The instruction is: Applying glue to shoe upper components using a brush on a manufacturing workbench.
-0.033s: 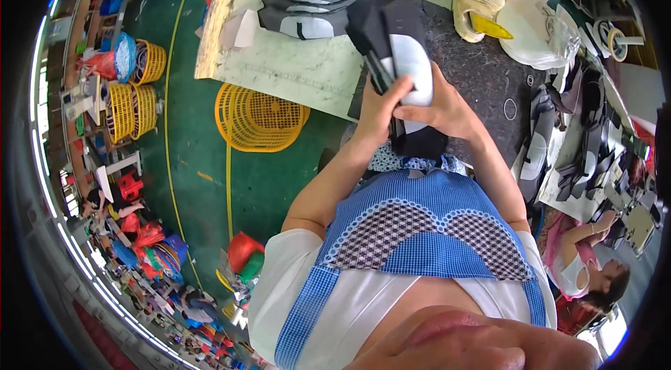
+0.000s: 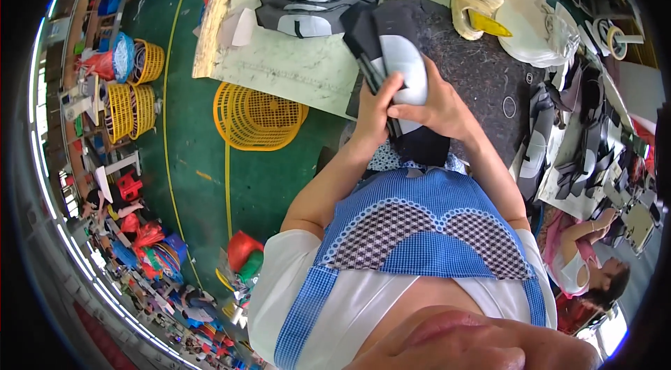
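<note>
Forearms [image 2: 332,178] angled inward — left hand [image 2: 374,109] and right hand [image 2: 443,110] gripped a stack of black-and-white pieces [image 2: 407,62], thumbs near each other on top.

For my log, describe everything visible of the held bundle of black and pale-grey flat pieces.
The bundle of flat, synthetic-looking black and pale-grey pieces is held over the dark speckled work surface, its far end leaning left. A rounded pale-grey panel faces up; black ends fan apart beyond it, and layered edges show on the left. The left hand grips that side, the right hand the other, thumb at the panel's lower end. Piece count is unclear.
</note>
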Tool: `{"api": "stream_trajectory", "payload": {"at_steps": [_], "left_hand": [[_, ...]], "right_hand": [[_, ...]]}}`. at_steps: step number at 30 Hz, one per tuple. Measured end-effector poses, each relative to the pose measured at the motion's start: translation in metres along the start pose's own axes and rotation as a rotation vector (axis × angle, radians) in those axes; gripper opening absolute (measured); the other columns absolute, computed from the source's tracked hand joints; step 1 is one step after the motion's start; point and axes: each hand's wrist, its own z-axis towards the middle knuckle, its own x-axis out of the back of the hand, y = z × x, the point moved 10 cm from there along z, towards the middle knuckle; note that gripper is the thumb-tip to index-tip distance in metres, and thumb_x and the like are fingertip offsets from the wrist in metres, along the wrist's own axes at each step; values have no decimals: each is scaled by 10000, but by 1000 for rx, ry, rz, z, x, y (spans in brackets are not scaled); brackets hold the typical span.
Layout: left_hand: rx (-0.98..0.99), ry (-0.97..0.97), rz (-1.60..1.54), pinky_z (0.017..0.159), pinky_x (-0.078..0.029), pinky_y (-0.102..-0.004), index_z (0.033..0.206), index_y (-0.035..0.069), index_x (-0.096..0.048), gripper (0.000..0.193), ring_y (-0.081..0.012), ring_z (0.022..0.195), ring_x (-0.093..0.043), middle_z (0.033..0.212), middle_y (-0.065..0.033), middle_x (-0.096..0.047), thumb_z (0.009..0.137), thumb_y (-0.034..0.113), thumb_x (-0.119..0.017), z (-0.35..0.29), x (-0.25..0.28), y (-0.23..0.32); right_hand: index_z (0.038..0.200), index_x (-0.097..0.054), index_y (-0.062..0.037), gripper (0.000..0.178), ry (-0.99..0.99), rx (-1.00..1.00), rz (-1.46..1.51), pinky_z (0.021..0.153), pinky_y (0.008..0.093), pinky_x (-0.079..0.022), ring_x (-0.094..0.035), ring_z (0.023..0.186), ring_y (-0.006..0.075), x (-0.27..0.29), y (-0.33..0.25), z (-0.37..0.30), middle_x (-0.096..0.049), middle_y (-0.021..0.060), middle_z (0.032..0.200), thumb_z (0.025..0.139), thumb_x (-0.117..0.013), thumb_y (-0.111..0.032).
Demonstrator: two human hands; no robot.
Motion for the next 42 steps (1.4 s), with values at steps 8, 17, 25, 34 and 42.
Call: {"api": "stream_trajectory", "payload": {"at_steps": [8,17,25,34,42], "left_hand": [[84,222,-133,964,-454,-402,1296,66,-449,534,-247,1116,-558,1206,-96,-558,894,397,-566,-33,77,-19],[-57,-138,123,975,-428,-372,1481,87,-96,908,-230,1187,-477,1331,-149,-400,784,123,-677,11,14,4],[-377,63,1063,874,-434,-338,1425,20,-247,840,-214,963,-508,1119,-166,-498,818,304,-753,72,19,-19],[-38,29,824,696,-494,-243,1199,-80,-498,539,-115,779,-597,955,-99,-632,833,219,-757,101,25,-31],[40,-178,405,835,-491,-278,1149,-20,-492,401,-119,941,-602,1050,-98,-635,845,98,-724,85,-16,-18]], "right_hand": [[1302,-489,72,811,-305,-130,173,996,376,-405,-553,1147,305,-59,85,-22,-578,267,1190,814,-689,-543],[1179,-581,31,588,-25,50,161,866,339,-480,-617,995,228,23,68,-53,-656,156,1052,811,-741,-398],[1202,-578,-35,450,732,136,-452,861,305,-482,-604,988,198,112,132,-79,-604,115,1128,811,-743,-184],[1086,-670,-40,244,912,10,279,653,243,-504,-625,720,112,212,157,39,-664,57,892,894,-684,-190],[1178,-569,-41,279,726,70,135,558,244,-518,-686,687,176,234,135,44,-689,113,962,994,-513,-244]]}}
